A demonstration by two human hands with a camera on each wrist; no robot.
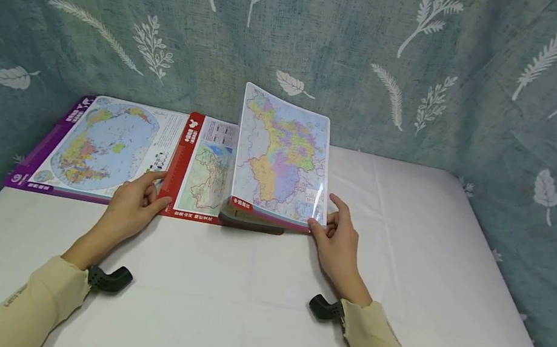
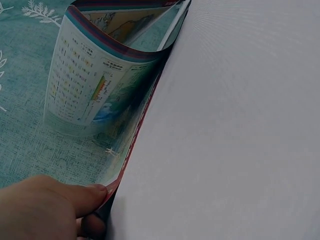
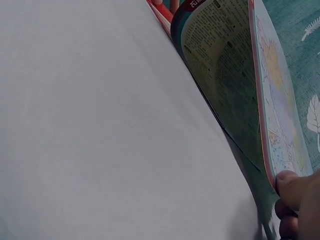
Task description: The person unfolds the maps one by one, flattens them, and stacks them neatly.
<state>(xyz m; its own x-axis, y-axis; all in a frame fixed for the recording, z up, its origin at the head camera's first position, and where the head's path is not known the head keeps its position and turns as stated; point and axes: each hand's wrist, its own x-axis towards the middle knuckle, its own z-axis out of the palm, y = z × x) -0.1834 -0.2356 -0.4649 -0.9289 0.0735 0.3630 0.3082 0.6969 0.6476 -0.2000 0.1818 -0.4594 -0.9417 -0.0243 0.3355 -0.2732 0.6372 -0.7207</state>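
Note:
A red-edged map (image 1: 208, 180) lies on the table, and a glossy map sheet (image 1: 287, 156) curls up above its right part. My left hand (image 1: 129, 207) pinches the red map's lower left edge; in the left wrist view the thumb (image 2: 92, 197) lies on top of the corner. The lifted sheet's lower right corner is between the thumb and fingers of my right hand (image 1: 340, 248). Printed text covers the sheet's underside (image 3: 222, 60) in the right wrist view. Much of the red map's right part is hidden beneath the raised sheet.
A purple-edged world map (image 1: 106, 145) lies at the left, its right side against the red map. White cloth covers the table (image 1: 247, 291). A teal leaf-patterned curtain (image 1: 335, 35) hangs behind and at the sides. Dark wrist devices (image 1: 110, 279) sit by both cuffs.

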